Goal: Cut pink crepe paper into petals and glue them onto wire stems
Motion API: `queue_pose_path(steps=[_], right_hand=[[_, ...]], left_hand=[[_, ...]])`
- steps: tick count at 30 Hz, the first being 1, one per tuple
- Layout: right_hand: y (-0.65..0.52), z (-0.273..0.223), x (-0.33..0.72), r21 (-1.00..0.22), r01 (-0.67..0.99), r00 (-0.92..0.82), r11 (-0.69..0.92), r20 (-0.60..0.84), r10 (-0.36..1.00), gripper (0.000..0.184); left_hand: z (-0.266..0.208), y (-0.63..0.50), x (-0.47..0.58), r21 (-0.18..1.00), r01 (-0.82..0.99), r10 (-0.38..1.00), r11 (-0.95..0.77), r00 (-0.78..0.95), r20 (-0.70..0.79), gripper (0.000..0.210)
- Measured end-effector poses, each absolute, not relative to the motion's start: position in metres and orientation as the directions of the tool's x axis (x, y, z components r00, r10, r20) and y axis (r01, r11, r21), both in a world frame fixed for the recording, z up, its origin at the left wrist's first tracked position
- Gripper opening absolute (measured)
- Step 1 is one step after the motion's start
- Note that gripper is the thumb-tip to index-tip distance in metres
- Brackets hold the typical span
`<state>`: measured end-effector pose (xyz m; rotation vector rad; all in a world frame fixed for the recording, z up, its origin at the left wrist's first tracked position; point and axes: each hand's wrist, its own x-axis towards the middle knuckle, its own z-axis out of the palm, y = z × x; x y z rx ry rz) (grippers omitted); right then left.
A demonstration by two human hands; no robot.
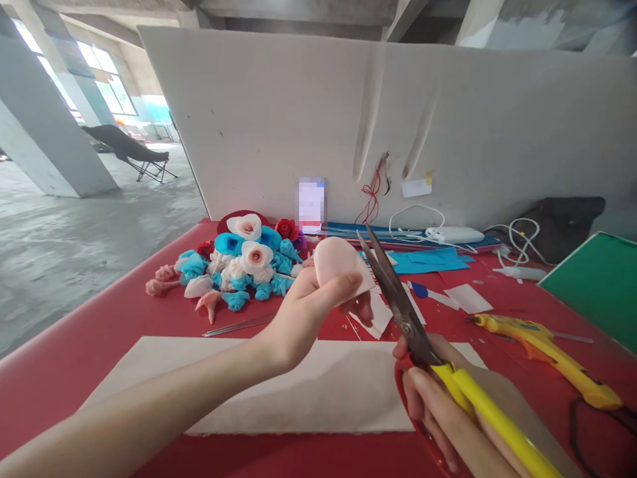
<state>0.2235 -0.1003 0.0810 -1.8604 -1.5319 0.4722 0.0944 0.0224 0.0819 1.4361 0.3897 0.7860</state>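
Note:
My left hand (318, 299) pinches a pale, rounded petal-shaped piece (338, 259) between thumb and fingers, held up above the table. Its curved edge points up and away from the thumb. In my right hand (438, 392) is a pair of scissors (398, 299) with dark blades and red and yellow handles. The blades are slightly apart and point up and to the left, close to the right side of the pale piece. Beneath both hands lies a wide off-white sheet (239, 385), partly hidden by my left forearm.
A pile of blue, white, red and pink handmade flowers (243, 265) sits at the back left. Thin wires (239, 325) lie before it. Pale scraps (468, 299), a blue sheet (428, 261) and a yellow glue gun (547, 352) are on the right. A white board (279, 119) stands behind.

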Motion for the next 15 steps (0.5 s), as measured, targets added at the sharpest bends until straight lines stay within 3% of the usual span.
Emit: queue_pose_path(steps=[3, 7, 12, 15], right_hand=[[-0.101, 0.094, 0.222, -0.757, 0.642, 0.222, -0.123, 0.03, 0.974, 0.021], [-0.098, 0.1, 0.218, -0.786, 0.608, 0.196, -0.112, 0.012, 0.98, 0.026], [-0.096, 0.09, 0.216, -0.774, 0.632, 0.132, -0.04, 0.057, 0.99, 0.04], [-0.099, 0.086, 0.221, -0.759, 0.651, 0.111, -0.009, 0.084, 0.99, 0.032]], left_hand=[[0.082, 0.023, 0.095, 0.964, -0.261, 0.691, -0.041, 0.69, 0.216, 0.03], [0.083, 0.021, 0.095, 0.961, -0.272, 0.689, -0.052, 0.687, 0.232, 0.028], [0.083, 0.02, 0.095, 0.951, -0.298, 0.676, -0.078, 0.685, 0.27, 0.03], [0.083, 0.019, 0.096, 0.945, -0.323, 0.676, -0.053, 0.685, 0.272, 0.031]])
